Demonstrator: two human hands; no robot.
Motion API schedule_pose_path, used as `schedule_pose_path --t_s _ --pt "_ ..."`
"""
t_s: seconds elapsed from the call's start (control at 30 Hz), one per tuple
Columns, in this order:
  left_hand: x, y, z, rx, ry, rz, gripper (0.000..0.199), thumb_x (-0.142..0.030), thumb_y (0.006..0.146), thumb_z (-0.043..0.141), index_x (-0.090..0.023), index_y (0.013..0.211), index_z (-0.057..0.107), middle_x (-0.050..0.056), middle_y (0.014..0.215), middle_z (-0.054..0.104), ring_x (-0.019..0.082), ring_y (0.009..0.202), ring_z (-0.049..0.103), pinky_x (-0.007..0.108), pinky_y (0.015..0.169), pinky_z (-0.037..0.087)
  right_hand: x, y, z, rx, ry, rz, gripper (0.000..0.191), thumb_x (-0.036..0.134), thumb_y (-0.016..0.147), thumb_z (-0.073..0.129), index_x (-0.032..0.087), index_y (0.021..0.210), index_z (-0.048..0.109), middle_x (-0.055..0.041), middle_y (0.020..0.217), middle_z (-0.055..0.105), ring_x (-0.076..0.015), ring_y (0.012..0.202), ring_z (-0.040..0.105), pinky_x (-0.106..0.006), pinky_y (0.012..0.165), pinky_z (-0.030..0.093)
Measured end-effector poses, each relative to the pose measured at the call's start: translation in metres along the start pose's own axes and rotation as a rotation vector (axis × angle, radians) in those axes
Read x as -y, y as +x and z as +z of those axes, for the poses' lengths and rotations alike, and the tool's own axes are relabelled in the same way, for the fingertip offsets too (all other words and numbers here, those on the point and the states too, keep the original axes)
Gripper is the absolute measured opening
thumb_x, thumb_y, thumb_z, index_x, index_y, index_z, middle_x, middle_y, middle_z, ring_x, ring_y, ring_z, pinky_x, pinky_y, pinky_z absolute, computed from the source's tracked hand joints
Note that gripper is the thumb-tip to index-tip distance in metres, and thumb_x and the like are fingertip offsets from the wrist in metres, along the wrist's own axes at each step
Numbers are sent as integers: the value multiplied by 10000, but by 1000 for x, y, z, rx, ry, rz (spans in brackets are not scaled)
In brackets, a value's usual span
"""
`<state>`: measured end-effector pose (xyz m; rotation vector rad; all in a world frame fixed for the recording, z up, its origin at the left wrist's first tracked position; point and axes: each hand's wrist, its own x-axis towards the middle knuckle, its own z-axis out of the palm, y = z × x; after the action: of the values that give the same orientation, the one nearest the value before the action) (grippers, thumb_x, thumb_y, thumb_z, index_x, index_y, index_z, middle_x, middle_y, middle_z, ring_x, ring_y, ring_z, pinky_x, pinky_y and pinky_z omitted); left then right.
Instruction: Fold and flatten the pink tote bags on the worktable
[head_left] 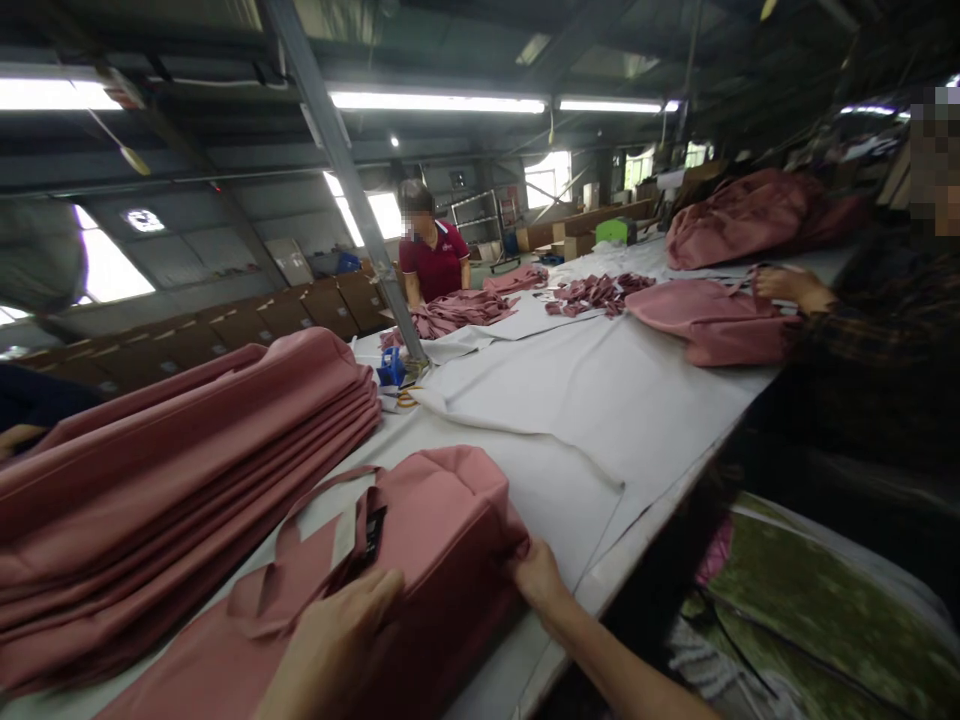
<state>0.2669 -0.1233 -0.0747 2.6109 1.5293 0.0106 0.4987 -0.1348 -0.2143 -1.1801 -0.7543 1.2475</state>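
A dusty-pink fabric bag lies on its side on the white-covered table in front of me, with strap handles and a label by its opening. My right hand pinches the bag's far right corner, fingertips partly tucked in the fabric. My left hand is closed on the bag's near part, beside the seam and handle; its fingertips are partly hidden. Left of the bag rises a stack of folded pink bags, close to the handles.
A metal post stands at the table, with a blue tape dispenser and scissors near its foot. A co-worker's hand holds another pink bag at right. Across the table, a person in red stands behind pink pieces.
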Motion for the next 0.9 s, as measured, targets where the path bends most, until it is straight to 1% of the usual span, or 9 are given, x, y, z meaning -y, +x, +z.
schedule_pose_path --t_s 0.2,0.3,0.37,0.47,0.53,0.6,0.7,0.77,0.9 --pt "-15 2 9 39 142 51 118 -161 875 431 -235 828 509 6 854 645 213 846 621 292 648 359 -16 1 -21 -45 -409 28 268 384 620 712 164 752 633 -22 687 640 -249 740 605 -324 646 479" --pt "-17 -1 9 6 166 102 142 -138 889 431 -231 828 520 9 848 643 221 829 617 299 642 380 -2 -10 -31 -47 -561 6 436 376 645 697 135 1000 614 -64 788 657 -294 811 613 -389 707 490" --pt "-21 -2 10 -21 177 136 145 -143 899 434 -223 821 528 15 824 641 222 786 617 300 622 393 21 -21 -35 -83 -741 -202 701 336 660 718 137 1282 465 -126 1057 640 -337 1031 567 -463 861 460" --pt "-32 0 10 -27 171 173 119 -155 895 455 -206 838 546 34 813 647 221 762 622 297 613 413 73 -31 -27 -27 -1156 -832 827 274 701 755 174 1405 332 -183 1397 418 -350 1290 366 -519 1044 315" --pt "-38 -1 8 -9 155 171 89 -185 894 474 -208 873 558 40 852 656 216 792 626 295 641 431 106 -29 -12 206 -1398 -1063 740 228 712 765 210 1361 409 -154 1358 464 -336 1247 413 -508 1037 314" --pt "-36 -7 3 11 137 151 74 -240 888 511 -228 938 563 32 921 665 214 856 626 295 694 447 129 -19 5 408 -1589 -1074 626 168 697 753 215 1272 508 -106 1137 596 -302 1070 528 -446 921 401" --pt "-3 -39 -7 33 126 64 284 -312 820 623 -255 1087 547 34 1032 670 240 961 617 330 803 458 138 4 24 494 -1783 -974 660 208 645 775 190 1259 534 -83 942 608 -285 890 563 -385 751 439" --pt "35 -81 -10 45 123 -63 519 -372 739 712 -246 1202 516 72 1132 658 291 1035 601 391 872 453 134 18 28 544 -1845 -937 693 309 630 790 210 1269 540 -92 945 601 -300 888 562 -394 729 433" --pt "112 -178 -1 80 84 -377 818 -447 632 786 -228 1345 449 109 1318 574 342 1185 521 459 979 410 123 38 23 785 -1781 -969 423 294 669 709 282 1088 648 -78 1092 623 -297 993 561 -407 790 414"
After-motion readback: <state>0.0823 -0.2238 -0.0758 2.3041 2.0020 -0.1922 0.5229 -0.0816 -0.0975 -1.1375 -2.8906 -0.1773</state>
